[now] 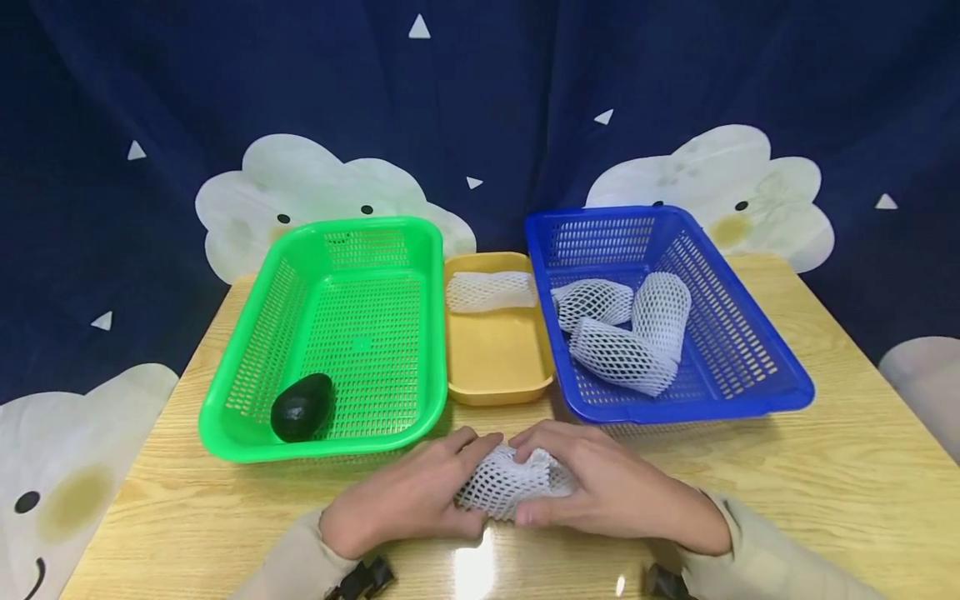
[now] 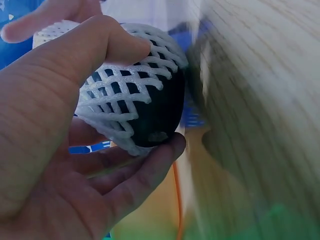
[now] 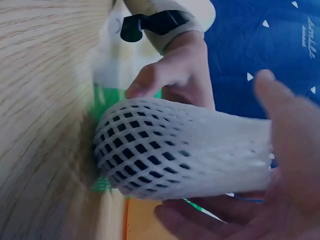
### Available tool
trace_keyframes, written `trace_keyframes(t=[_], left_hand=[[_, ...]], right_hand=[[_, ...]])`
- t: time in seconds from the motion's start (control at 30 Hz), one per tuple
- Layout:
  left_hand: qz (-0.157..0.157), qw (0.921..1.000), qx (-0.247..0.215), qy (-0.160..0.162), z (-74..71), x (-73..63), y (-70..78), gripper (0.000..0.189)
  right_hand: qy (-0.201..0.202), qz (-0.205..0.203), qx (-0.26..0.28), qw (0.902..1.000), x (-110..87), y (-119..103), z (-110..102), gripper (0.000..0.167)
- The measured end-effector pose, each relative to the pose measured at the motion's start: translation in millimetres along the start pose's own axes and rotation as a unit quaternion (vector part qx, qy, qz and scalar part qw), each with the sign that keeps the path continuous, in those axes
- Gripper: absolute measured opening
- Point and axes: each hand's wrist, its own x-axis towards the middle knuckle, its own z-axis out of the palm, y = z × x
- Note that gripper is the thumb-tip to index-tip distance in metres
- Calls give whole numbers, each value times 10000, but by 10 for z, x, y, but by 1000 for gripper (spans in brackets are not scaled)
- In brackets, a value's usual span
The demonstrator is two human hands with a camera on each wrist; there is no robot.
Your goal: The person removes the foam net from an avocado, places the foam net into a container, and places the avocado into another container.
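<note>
High behind the tray hangs the curtain (image 1: pixel 480 100), deep blue with white triangles and big white clouds. Under the tray runs the table (image 1: pixel 832 475), pale wood, a bright glare on the tray's near side. To the tray's right, there's the blue basket (image 1: pixel 690 409); to its left, the green basket (image 1: pixel 367 333)! And between them, the tray (image 1: pixel 498 358) itself, yellow and shallow.

Now the hands, both on the tray's near side. The left hand (image 1: pixel 420 492) is clamped round the held net (image 1: pixel 502 483), thumb over the top, fingers underneath. The right hand (image 1: pixel 600 479) comes in opposite, thumb and fingers curled about that net's other end. One thing, two grips, straight in front of the tray, low by the wood; whether it touches, I can't tell.

Right of the tray, in the blue basket, three nets (image 1: pixel 622 358) bunch together; what they hold, can't tell. A lone net (image 1: pixel 491 292) lies crosswise in the tray's far end.

And here's the fruit! A dark fruit (image 2: pixel 162 107) pokes from the held net at the left hand's fingertips. Off the tray's left, in the green basket, rests an avocado (image 1: pixel 302 408), roughly level with the tray's near edge.
</note>
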Motion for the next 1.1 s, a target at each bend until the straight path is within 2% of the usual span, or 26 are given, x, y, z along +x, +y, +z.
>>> trace_keyframes(t=[0.23, 0.33, 0.43, 0.53, 0.6, 0.63, 0.73, 0.8, 0.97, 1.1], left_hand=[[67, 9999, 151, -7, 5, -8, 32, 85], [154, 9997, 205, 44, 14, -5, 33, 84], [269, 9993, 225, 110, 19, -1, 24, 83], [334, 9991, 220, 149, 25, 3, 19, 81], [343, 9990, 224, 174, 25, 4, 21, 80], [346, 9989, 236, 188, 25, 5, 23, 80], [354, 9988, 263, 226, 17, 2, 32, 79], [358, 9986, 304, 241, 14, 5, 37, 79], [351, 9986, 320, 213, 9, 11, 41, 78], [332, 9989, 272, 187, 7, 10, 42, 76]], right_hand=[[149, -260, -116, 9995, -22, -11, -70, 66], [380, -409, -104, 9984, -34, -35, -104, 60], [888, -961, -47, 9914, -31, -77, -99, 45], [1326, -1721, -60, 9761, -23, -112, -79, 34], [1366, -2066, -194, 9687, -14, -120, -55, 31], [1316, -2110, -290, 9682, -12, -122, -42, 30], [1132, -2011, -599, 9712, -9, -110, 15, 29], [1050, -1763, -768, 9757, -9, -101, 43, 32], [872, -1125, -903, 9857, -7, -98, 82, 52], [619, -685, -1110, 9895, -7, -102, 107, 67]])
